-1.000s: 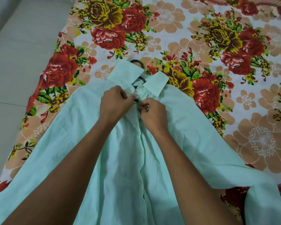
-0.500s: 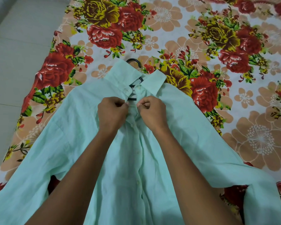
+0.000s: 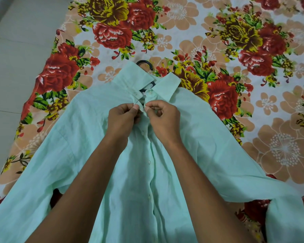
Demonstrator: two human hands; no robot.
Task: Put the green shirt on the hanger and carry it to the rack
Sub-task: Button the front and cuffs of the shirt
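The pale green shirt [image 3: 88, 137] lies face up on the flowered bedsheet, sleeves spread to both sides, several lower buttons fastened. A black hanger [image 3: 145, 64] is inside it; only its hook shows above the collar and a bit of its neck in the collar opening. My left hand [image 3: 123, 118] pinches the left edge of the placket just below the collar. My right hand [image 3: 162, 116] pinches the right edge facing it, fingertips nearly touching my left hand's.
The flowered bedsheet [image 3: 218, 50] covers the bed on all sides of the shirt. The bed's left edge runs diagonally, with pale tiled floor [image 3: 16, 67] beyond it. No rack is in view.
Both hands slid a little down from the collar and stay together at the placket. The view tilted slightly, so the shirt and hanger hook sit a bit lower in frame.
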